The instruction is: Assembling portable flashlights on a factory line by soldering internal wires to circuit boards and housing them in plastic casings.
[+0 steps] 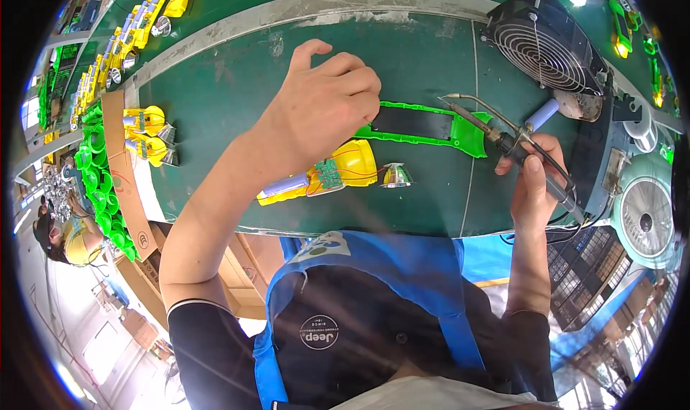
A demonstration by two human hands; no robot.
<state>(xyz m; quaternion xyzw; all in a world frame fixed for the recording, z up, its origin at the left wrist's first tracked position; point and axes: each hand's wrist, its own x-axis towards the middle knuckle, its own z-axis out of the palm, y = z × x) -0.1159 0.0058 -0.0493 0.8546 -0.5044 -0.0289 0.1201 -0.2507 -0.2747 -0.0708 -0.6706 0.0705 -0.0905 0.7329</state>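
Gripping a dark-handled soldering iron [514,148] with a thin metal tube alongside, the right hand [535,176] on my feed has its thumb and fingers clamped on the handle, right of centre over the dark green worktop [424,205]. I see its tip above the right part of a long bright-green plastic shell [469,137], an open tray with a flat black panel [413,122] inside. The left hand [327,97] hovers at the shell's left end, fingers curled; I cannot tell whether they pinch anything or touch it. Nearer, a yellow plastic housing [363,158] holds a lavender cylindrical cell [284,186] and a small green circuit board [328,173]; a silver cone-shaped reflector [396,176] sits just right of it. On the left, a brown cardboard box wall [121,158] borders heaped green plastic shells [97,176]; I cannot make out the whole box. Far right stands a black fan with a round wire grille [539,51].
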